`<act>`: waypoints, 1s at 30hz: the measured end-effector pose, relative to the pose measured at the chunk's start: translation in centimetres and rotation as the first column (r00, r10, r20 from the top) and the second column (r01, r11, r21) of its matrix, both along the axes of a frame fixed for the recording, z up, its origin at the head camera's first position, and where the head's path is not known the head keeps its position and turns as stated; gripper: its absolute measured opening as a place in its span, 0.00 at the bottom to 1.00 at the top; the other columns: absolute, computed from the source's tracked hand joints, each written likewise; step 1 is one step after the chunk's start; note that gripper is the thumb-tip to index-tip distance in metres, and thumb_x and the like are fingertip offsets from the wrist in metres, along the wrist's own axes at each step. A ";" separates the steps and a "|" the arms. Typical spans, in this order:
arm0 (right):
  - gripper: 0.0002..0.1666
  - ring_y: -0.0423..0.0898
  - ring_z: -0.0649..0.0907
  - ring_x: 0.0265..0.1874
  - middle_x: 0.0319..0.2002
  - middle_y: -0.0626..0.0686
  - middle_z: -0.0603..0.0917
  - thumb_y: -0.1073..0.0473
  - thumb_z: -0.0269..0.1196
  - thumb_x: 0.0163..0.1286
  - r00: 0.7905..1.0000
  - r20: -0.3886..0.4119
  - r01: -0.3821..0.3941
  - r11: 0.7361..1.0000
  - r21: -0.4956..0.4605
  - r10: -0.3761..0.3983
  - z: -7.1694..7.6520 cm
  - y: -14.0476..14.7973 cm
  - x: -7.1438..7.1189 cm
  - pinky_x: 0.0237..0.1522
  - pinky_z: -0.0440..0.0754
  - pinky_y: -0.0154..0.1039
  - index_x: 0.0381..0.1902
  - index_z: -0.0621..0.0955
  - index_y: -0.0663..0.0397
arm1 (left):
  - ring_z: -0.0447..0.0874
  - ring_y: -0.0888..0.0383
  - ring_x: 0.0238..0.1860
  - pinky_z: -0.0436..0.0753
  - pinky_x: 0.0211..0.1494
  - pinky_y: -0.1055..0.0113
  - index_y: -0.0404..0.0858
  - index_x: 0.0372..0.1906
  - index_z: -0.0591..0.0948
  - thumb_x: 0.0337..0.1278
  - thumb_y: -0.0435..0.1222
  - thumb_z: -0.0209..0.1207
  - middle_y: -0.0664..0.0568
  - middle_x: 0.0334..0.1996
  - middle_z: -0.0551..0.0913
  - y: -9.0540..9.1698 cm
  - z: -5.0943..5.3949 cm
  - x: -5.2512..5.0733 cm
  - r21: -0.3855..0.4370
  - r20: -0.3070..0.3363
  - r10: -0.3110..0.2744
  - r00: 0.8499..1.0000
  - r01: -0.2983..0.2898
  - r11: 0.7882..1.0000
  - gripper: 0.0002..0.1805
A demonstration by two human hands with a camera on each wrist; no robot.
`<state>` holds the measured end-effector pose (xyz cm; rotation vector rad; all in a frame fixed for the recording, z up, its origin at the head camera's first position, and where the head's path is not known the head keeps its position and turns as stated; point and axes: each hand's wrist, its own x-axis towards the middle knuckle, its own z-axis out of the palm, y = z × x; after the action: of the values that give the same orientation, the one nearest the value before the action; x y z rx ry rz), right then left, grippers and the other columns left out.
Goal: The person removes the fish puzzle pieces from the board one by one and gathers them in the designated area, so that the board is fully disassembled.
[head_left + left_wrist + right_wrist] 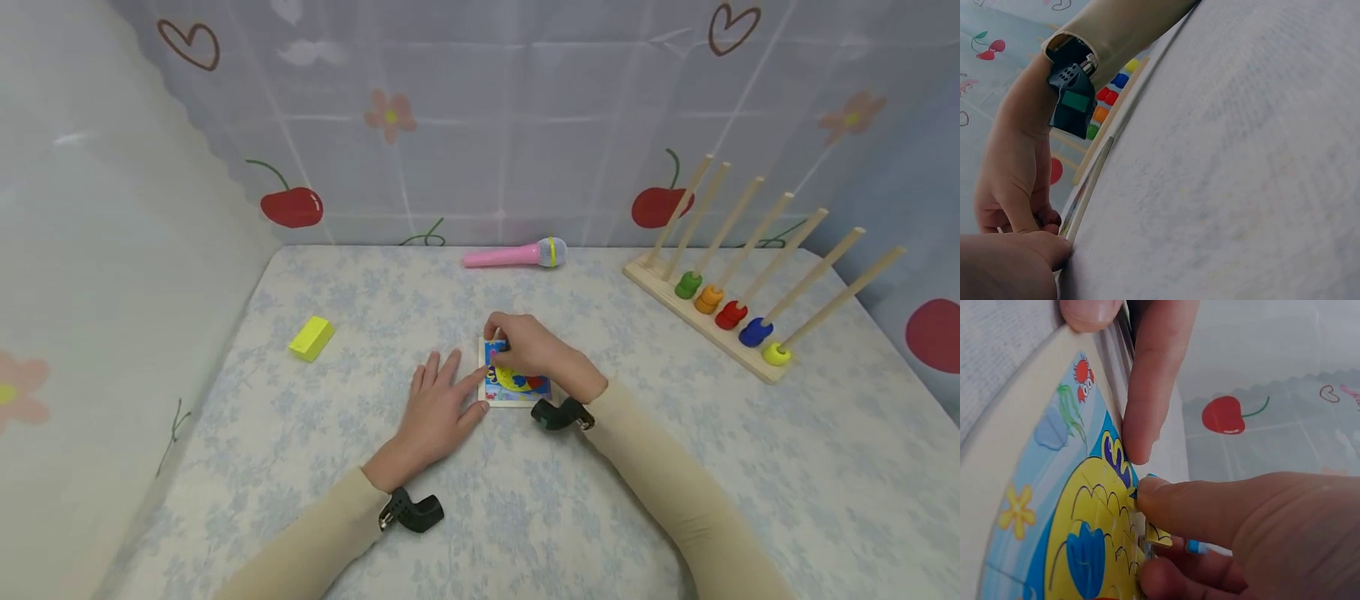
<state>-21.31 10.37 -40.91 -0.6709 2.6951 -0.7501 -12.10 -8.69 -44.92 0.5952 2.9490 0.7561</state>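
A small picture puzzle [517, 398] with a yellow fish and a pale frame lies flat on the table. My left hand [437, 417] rests palm down at its left side, fingers spread, index finger and thumb at the frame's edge. Over the puzzle's upper part, my right hand [534, 350] has its fingers bent. The right wrist view shows its thumb and fingers pinching a small yellow-and-blue piece [1159, 536] at the board's surface. Fingers [1159, 381] of the left hand touch the frame there. The left wrist view shows the board's thin edge [1092, 187] beside both hands.
A yellow block [312, 338] lies to the left. A pink toy microphone [510, 255] is at the table's back edge. On the right stands a wooden base [701, 321] with several tall pegs and coloured beads.
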 end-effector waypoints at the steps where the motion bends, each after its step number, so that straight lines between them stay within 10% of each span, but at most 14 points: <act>1: 0.12 0.47 0.78 0.32 0.37 0.55 0.83 0.62 0.68 0.68 1.000 0.003 -0.003 1.000 -0.011 0.003 0.0 0.1 0.0 0.39 0.79 0.38 0.47 0.78 0.54 | 0.47 0.28 0.80 0.51 0.78 0.30 0.50 0.73 0.74 0.72 0.49 0.56 0.34 0.78 0.61 0.0 0.0 0.0 0.000 0.000 0.000 1.000 0.000 1.000 0.28; 16: 0.12 0.45 0.85 0.26 0.39 0.59 0.84 0.62 0.67 0.70 0.990 0.077 0.128 0.980 -0.150 -0.118 1.8 6.3 -0.6 0.33 0.85 0.36 0.49 0.79 0.58 | 0.47 0.28 0.80 0.50 0.78 0.31 0.49 0.73 0.75 0.71 0.48 0.58 0.35 0.78 0.61 0.3 -0.3 -0.1 0.001 0.006 0.014 1.000 -0.014 1.000 0.28; 30: 0.11 0.44 0.86 0.25 0.37 0.60 0.85 0.64 0.65 0.71 0.965 0.123 0.248 0.958 -0.142 -0.231 0.5 12.6 -0.8 0.30 0.84 0.35 0.49 0.80 0.62 | 0.47 0.29 0.80 0.50 0.78 0.32 0.49 0.72 0.75 0.70 0.47 0.59 0.36 0.78 0.61 0.2 -0.1 0.1 0.008 0.005 0.024 1.000 -0.024 1.000 0.28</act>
<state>-22.14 22.97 -40.45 -0.3270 2.6685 -1.0354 -12.02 -8.48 -45.04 0.5593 2.9553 0.7702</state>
